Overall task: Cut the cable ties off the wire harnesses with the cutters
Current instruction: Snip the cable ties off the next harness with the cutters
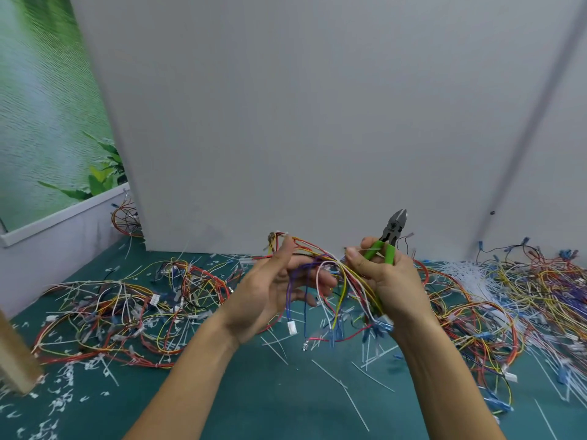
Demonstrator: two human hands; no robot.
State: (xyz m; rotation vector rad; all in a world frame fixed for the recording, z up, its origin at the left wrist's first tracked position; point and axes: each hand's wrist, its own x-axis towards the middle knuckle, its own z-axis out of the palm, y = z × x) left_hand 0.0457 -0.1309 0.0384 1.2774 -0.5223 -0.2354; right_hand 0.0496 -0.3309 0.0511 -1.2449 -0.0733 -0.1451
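A multicoloured wire harness [330,281] hangs between my two hands above the green mat. My left hand [276,281] holds it from the left, thumb up and fingers curled round the wires. My right hand [387,277] grips the green handles of the cutters [392,233], whose grey jaws point up and look nearly closed, clear of the wires. The same hand pinches a thin white cable tie [360,249] between thumb and forefinger. White and blue connectors dangle from the harness below my hands.
Heaps of harnesses lie on the green mat [270,392] at left [127,306] and right [508,300]. Cut white ties litter the mat. A grey panel [317,122] stands close behind. A wooden block [16,354] sits at the left edge.
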